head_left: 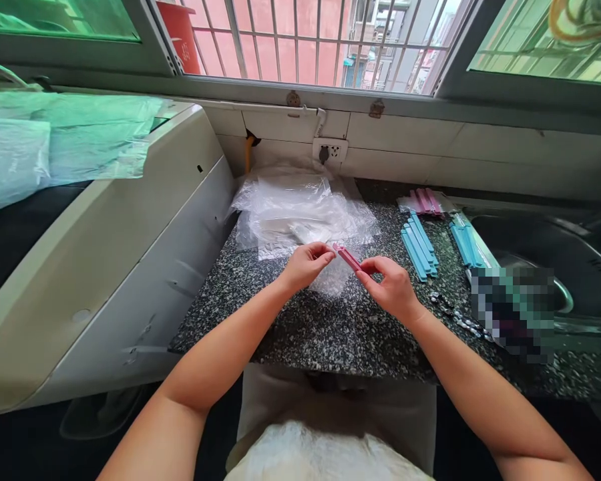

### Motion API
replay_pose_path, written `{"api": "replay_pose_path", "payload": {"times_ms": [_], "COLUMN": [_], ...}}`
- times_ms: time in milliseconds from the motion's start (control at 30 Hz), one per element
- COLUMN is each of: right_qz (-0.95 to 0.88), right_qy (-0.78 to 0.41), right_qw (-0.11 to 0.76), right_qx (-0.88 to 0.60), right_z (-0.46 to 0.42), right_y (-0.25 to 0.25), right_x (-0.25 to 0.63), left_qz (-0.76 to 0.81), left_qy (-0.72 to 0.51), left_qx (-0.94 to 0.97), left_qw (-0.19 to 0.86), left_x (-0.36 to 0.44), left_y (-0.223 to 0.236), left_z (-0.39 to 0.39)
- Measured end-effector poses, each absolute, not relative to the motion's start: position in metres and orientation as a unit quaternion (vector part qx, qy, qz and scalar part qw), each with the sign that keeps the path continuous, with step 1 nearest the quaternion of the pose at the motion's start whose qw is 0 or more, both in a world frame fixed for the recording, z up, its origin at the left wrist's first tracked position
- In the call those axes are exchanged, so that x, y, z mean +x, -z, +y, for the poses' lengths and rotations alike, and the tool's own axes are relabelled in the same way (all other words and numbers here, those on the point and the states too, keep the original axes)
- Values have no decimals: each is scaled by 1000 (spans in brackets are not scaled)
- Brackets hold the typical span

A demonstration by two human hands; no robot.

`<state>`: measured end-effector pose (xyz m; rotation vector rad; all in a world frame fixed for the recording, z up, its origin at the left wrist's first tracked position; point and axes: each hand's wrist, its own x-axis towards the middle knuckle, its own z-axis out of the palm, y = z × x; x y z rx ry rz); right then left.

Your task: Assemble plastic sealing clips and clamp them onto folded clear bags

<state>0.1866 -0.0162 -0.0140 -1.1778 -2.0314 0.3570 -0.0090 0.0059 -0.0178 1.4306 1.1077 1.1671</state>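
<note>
"Where was the pink plastic strip (349, 258)?"

"Over the granite worktop (300, 334), between its front edge and the wall edge, just in front of the clear plastic bags (293, 207). It slanted, its near end towards the sink (581, 254) side."

"And the hands?"

"The right hand (391, 287) held that near end in a narrow pinch of thumb and fingers. The left hand (305, 264) had thumb and forefinger drawn together at the far end. Whether they pinched the tip or a bit of clear film could not be told."

"How did it look?"

"Slim, straight and deep pink, with a lighter line along its length. Paler pink strips (425, 200) lay near the back edge, and light blue strips (418, 247) lay in a bundle left of the sink."

"Heavy, would one say?"

"Light, most likely, and fairly stiff, being thin plastic. It might have slid if the fingertips were loose, and a hard bend could have marked or snapped it. The sound place to hold it was by its long sides near one end, thumb opposite the fingers, without squeezing."
</note>
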Motion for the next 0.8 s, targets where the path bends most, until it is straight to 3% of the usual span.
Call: {"api": "replay_pose_path", "payload": {"times_ms": [267,800], "right_qz": [-709,-496], "right_qy": [-403,-658], "right_qw": [361,334], "right_qx": [-451,-457], "right_z": [-18,0], "right_y": [2,21], "right_x": [188,192], "left_qz": [425,422], "left_qy": [-448,-379], "left_qx": [620,675], "left_qw": [485,472], "left_x": [-10,-12], "left_y": [15,7], "left_z": [3,-2]}}
